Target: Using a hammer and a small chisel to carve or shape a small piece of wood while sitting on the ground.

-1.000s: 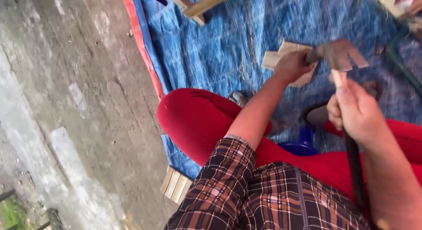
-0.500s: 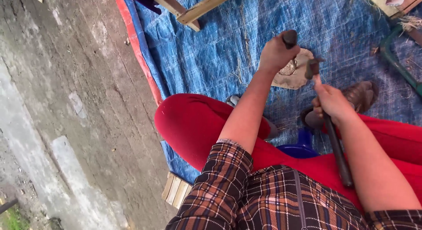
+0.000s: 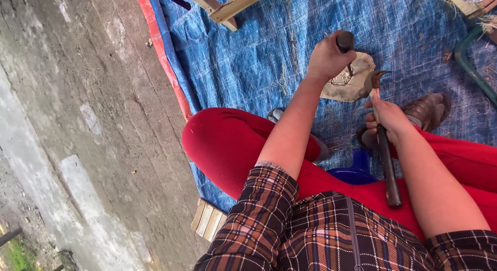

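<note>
Since a second ago your left hand has lowered the pale flat piece from mid-air onto the blue tarp; your right hand has brought the hammer down beside it. The work reads as shifted from handling the piece to striking it.

Near: plaid sleeves, red trousers, a blue object under your knee, a slatted wooden block at the tarp's edge.

Middle: right-hand fingers wrapped tight on the hammer's dark handle, head just over the piece. Left-hand fingers closed in a fist round a dark rod-like tool standing on the piece.

Far: a brown sandal, a wooden frame, a green pipe. No packages, labels or signs visible.
</note>
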